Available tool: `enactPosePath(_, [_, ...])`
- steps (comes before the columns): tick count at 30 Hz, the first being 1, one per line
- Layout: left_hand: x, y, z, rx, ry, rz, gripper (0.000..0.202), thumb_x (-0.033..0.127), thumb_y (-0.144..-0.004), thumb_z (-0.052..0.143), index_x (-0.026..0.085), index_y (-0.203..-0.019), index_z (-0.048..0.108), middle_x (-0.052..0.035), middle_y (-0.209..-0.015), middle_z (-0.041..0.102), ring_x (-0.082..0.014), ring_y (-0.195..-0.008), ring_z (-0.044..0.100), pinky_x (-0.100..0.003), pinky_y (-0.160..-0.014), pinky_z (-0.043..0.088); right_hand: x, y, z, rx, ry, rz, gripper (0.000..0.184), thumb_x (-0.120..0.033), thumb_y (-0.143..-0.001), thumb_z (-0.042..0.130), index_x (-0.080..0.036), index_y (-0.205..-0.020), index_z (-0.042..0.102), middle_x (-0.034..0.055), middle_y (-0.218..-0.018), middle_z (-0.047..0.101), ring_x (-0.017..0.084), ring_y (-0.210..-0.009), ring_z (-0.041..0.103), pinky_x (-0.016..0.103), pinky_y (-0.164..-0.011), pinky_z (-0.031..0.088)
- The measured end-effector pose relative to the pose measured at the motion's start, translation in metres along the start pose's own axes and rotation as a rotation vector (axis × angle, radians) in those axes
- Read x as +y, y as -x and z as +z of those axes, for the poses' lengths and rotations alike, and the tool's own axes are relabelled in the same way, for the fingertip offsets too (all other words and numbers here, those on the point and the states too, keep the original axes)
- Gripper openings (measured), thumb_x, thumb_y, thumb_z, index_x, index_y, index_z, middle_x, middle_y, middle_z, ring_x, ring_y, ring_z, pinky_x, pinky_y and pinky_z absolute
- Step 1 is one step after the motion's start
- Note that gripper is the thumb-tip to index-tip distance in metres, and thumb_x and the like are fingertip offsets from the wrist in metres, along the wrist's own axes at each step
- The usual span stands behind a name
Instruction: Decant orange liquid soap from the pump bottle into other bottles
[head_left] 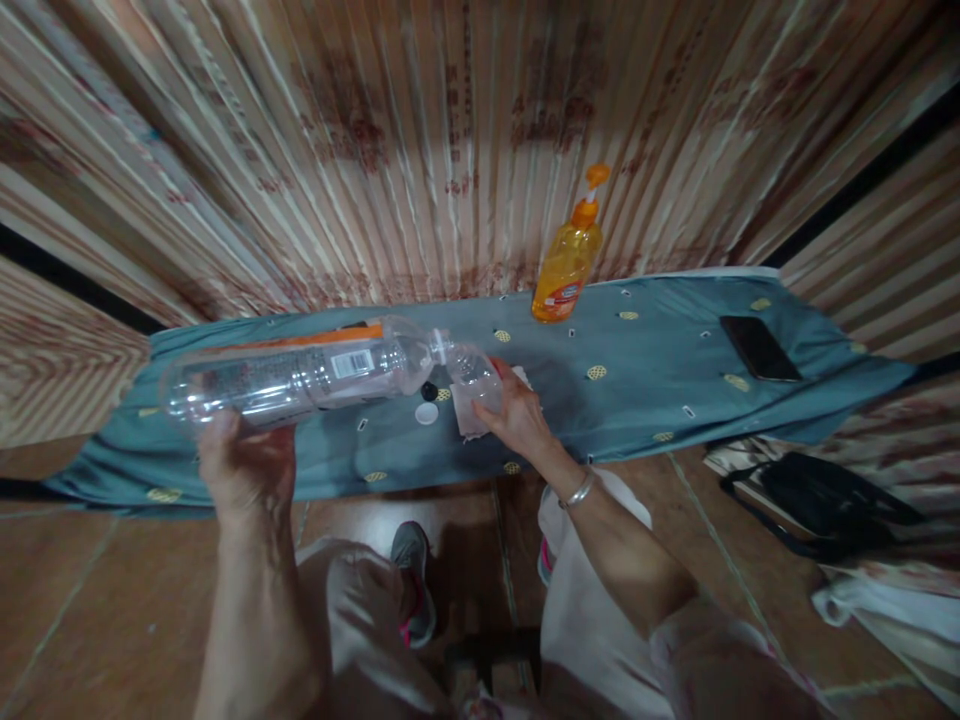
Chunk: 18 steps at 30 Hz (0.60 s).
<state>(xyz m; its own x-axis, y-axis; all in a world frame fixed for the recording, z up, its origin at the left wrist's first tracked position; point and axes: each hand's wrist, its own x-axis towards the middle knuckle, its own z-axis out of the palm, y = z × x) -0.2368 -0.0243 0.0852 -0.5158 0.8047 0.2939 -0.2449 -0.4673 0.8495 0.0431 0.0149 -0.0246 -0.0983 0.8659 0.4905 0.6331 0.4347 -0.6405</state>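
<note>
A large clear plastic bottle (pixel 281 375) with an orange-edged label lies level above the cloth, its neck pointing right. My left hand (pixel 244 455) is closed around its lower body. A smaller clear plastic piece (pixel 471 368), rounded like a cup or bottle top, meets the bottle's mouth. My right hand (pixel 514 405) is closed on this piece; its exact kind is unclear. Below it rests a pale pink tissue-like sheet (pixel 469 418), partly hidden. Near the bottle's neck lie a small black cap-like thing (pixel 429 392) and a white disc (pixel 426 413).
A narrow table has a teal patterned cloth (pixel 630 390). At its back stands an orange pump bottle (pixel 568 268), and a dark phone (pixel 759 348) lies to the right. Behind hangs a pleated curtain (pixel 420 150). A black bag (pixel 821 500) sits low at right.
</note>
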Motion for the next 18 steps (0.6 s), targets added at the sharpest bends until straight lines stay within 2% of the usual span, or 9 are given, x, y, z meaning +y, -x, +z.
enactPosePath(8, [0.0017, 0.0025, 0.0034, 0.011, -0.017, -0.007, 0.041, 0.035, -0.055, 0.077, 0.030, -0.095, 0.068, 0.0030, -0.096, 0.072, -0.0244, -0.112, 0.063, -0.036, -0.094, 0.053, -0.0021, -0.0004, -0.0018, -0.001, -0.001, 0.008, 0.067, -0.028, -0.080, 0.067, -0.017, -0.143, 0.045, 0.0155, -0.134, 0.066, 0.032, -0.119, 0.066, 0.047, -0.100, 0.055])
enactPosePath(18, [0.0002, 0.0011, -0.0001, 0.021, 0.014, -0.012, 0.044, 0.035, -0.052, 0.081, 0.029, -0.093, 0.068, 0.0018, -0.097, 0.071, -0.0252, -0.112, 0.063, -0.038, -0.093, 0.054, -0.0022, -0.0003, -0.0014, 0.000, -0.004, -0.003, 0.069, -0.026, -0.079, 0.068, -0.014, -0.142, 0.045, 0.0171, -0.132, 0.067, 0.032, -0.119, 0.066, 0.045, -0.099, 0.056])
